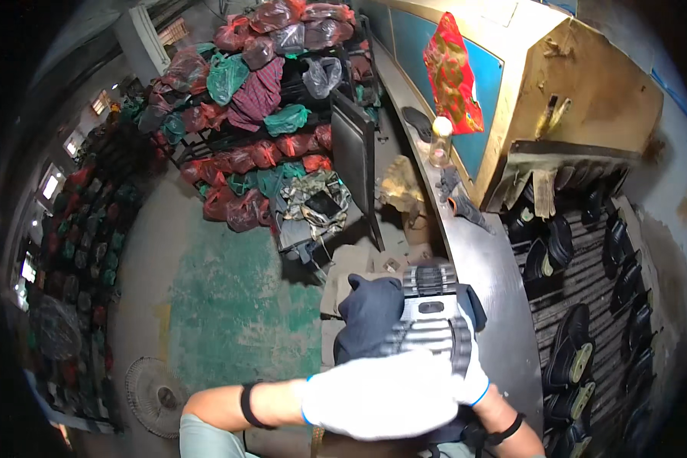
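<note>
A dark shoe (pixel 430 308) is sole up before me, its heel away from me. The sole has ribbed tread and a pale middle with a dark oval. My left hand (pixel 382 393), in a white glove, lies across the toe end and grips it; glare washes out its fingers. Along the shoe's right side my right hand (pixel 472 372), gloved too with a blue cuff, holds it; most of that hand is hidden. Dark blue cloth (pixel 370 314) sits at the shoe's left side.
A metal ledge (pixel 504 294) runs along my right, carrying a clear bottle (pixel 440 141). Beyond it, dark shoes (pixel 571 347) sit on a slatted conveyor (pixel 523 313) leading into a machine (pixel 584 84). Bagged bundles (pixel 256 153) fill a rack ahead. A fan (pixel 156 397) stands left.
</note>
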The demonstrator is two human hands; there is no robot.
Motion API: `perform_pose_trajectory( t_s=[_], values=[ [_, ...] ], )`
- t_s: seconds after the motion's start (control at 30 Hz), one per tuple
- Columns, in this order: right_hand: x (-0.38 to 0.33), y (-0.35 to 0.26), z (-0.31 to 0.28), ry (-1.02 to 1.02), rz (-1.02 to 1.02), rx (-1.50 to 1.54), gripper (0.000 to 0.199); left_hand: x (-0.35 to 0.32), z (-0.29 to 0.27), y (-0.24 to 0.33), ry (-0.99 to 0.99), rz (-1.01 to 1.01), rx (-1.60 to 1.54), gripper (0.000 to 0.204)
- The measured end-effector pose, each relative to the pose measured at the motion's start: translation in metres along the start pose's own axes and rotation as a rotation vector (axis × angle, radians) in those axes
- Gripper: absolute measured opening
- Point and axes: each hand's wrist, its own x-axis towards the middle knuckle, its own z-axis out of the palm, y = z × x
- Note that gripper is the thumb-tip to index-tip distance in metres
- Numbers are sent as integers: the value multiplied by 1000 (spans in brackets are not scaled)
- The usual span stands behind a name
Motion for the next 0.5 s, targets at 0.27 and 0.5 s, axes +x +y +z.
perform_pose_trajectory(
  t_s=[0.27,0.5],
  values=[
    [4,25,-36,112,11,292,68,-72,178,84,-348,39,268,39],
    [15,-61,-28,-18,248,-15,38,-81,193,90,-407,104,506,59]
  ],
)
